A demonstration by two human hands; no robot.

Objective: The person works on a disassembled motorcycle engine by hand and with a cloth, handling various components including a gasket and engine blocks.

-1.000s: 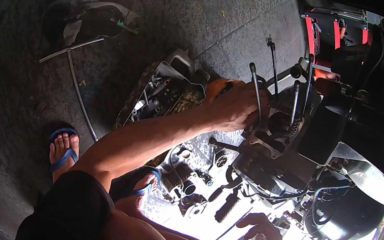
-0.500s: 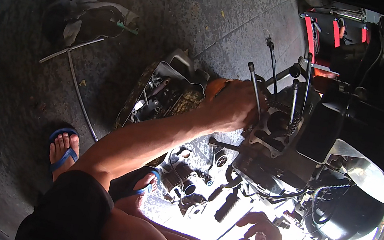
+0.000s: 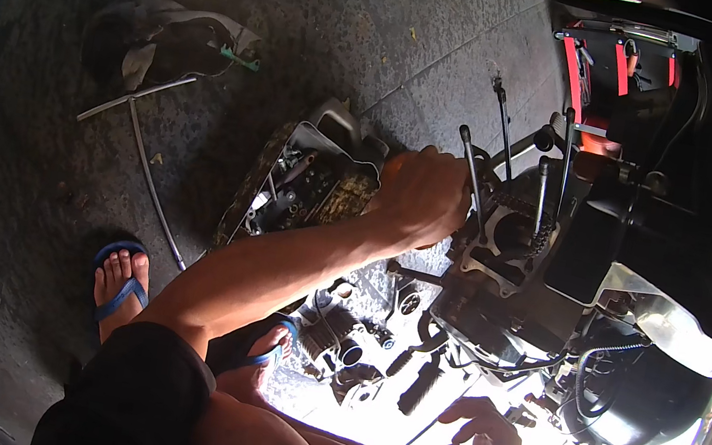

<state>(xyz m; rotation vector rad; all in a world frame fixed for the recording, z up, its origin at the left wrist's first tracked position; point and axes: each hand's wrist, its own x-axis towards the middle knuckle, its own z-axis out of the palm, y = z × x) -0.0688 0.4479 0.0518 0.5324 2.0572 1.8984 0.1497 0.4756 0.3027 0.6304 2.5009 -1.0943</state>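
Observation:
My left hand [image 3: 424,194] is closed around an orange thing [image 3: 392,172]; the fingers hide most of it, so I cannot tell its kind. It sits just left of a motorcycle engine [image 3: 506,274], whose long upright studs [image 3: 544,182] rise around an uncovered round opening [image 3: 514,234]. A chain [image 3: 541,243] runs beside that opening. Low on the right, over bright floor, my right hand [image 3: 484,443] is loosely curled, with a gap between thumb and fingers and nothing visible in it.
Under my left forearm stands a grimy metal pan [image 3: 233,203] holding small parts. Removed engine parts [image 3: 346,347] lie by my foot. A T-handle wrench [image 3: 147,157] and a rag [image 3: 146,49] are on the floor at left. Red-striped tool storage [image 3: 622,69] stands at the back right.
My left hand has drawn back slightly left from the engine, uncovering more of its top face beside the near stud. My right hand stays about where it was.

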